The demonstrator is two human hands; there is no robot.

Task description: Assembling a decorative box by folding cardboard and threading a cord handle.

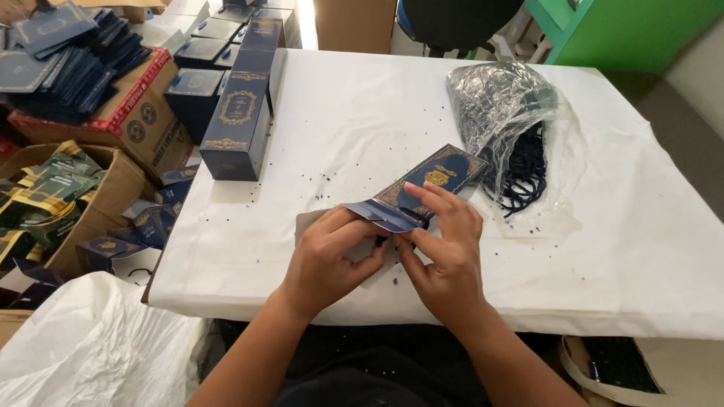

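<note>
Both of my hands hold a flat, unfolded dark blue carton with gold ornament [430, 185] just above the white table [362, 128]. My left hand [332, 256] pinches the carton's near left flap. My right hand [445, 249] grips its near end, fingers curled over the printed face and thumb underneath. The carton tilts away toward the upper right. Small dark specks lie scattered on the table around it.
A clear plastic bag of dark blue cords [513, 128] lies to the right. Assembled blue boxes [237, 124] stand in a row at the table's left edge. Cardboard boxes of flat cartons [83, 83] sit on the left. A white sack [90, 347] lies at the lower left.
</note>
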